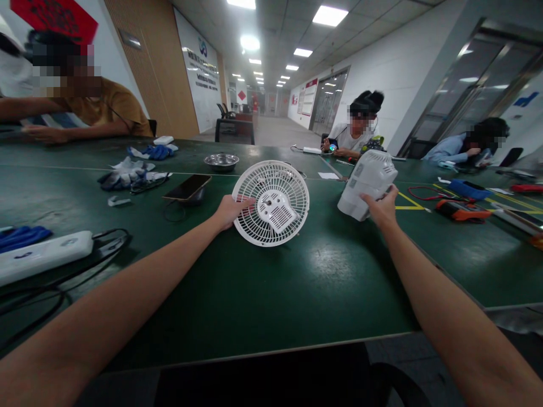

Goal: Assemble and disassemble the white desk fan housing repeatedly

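A round white fan grille (271, 203) with a vented plate at its centre is tilted upright above the green table (263, 305). My left hand (231, 212) grips the grille's left rim, thumb over the slats. To the right, a bulky white plastic housing (365, 183) with slots at its top is tilted over the table. My right hand (382, 206) is closed round the lower right side of the housing. The two parts are apart, with a stretch of green tabletop between them. Some fingers of both hands are hidden behind what they hold.
At the left are a power strip (46, 254) with black cables, gloves (127, 172) and a phone (187, 187). A metal bowl (221, 162) sits behind the grille. An orange multimeter (462, 210) and a blue tray (470, 190) lie right. Several people sit around the table.
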{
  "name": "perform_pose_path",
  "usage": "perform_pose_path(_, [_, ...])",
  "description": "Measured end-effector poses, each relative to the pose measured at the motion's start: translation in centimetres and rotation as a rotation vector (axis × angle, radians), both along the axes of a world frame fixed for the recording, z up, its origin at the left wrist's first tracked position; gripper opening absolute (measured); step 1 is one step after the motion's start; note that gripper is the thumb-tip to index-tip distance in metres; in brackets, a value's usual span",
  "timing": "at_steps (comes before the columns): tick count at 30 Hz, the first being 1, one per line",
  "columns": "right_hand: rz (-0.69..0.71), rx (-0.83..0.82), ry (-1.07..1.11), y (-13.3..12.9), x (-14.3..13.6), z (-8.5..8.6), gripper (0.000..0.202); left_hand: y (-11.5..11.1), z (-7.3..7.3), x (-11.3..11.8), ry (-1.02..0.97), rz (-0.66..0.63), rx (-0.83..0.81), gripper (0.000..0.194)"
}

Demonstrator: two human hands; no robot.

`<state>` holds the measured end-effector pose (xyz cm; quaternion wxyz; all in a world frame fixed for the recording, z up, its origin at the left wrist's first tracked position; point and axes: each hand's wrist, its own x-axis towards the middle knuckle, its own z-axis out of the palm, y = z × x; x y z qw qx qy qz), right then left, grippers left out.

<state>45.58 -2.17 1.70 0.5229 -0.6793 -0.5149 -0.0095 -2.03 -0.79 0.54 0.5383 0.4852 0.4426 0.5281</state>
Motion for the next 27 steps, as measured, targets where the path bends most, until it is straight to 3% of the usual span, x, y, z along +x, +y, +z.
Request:
perform_pose_path(7, [-0.079, 0.219, 0.036, -0.1, 0.6, 1.1, 0.071, 0.2, -0.2, 0.0, 0.0, 0.004, 0.003, 0.01])
perform_pose_path(11, [-0.066, 0.314, 0.078, -0.4, 0.7, 1.3, 0.077, 0.3, -0.3, 0.1, -0.008, 0.01, 0.012, 0.011])
perform_pose_path(17, [0.044, 0.328, 0.054, 0.0, 0.7, 1.2, 0.092, 0.1, -0.2, 0.1, -0.005, 0.017, 0.008, 0.011])
perform_pose_path(22, [-0.046, 0.359, 0.031, 0.4, 1.1, 1.1, 0.08, -0.1, 0.0, 0.2, -0.003, 0.02, 0.007, 0.01])
perform_pose_path(27, [-0.047, 0.34, 0.035, 0.4, 1.3, 1.0, 0.077, -0.3, 0.2, 0.3, -0.005, 0.024, 0.005, 0.009])
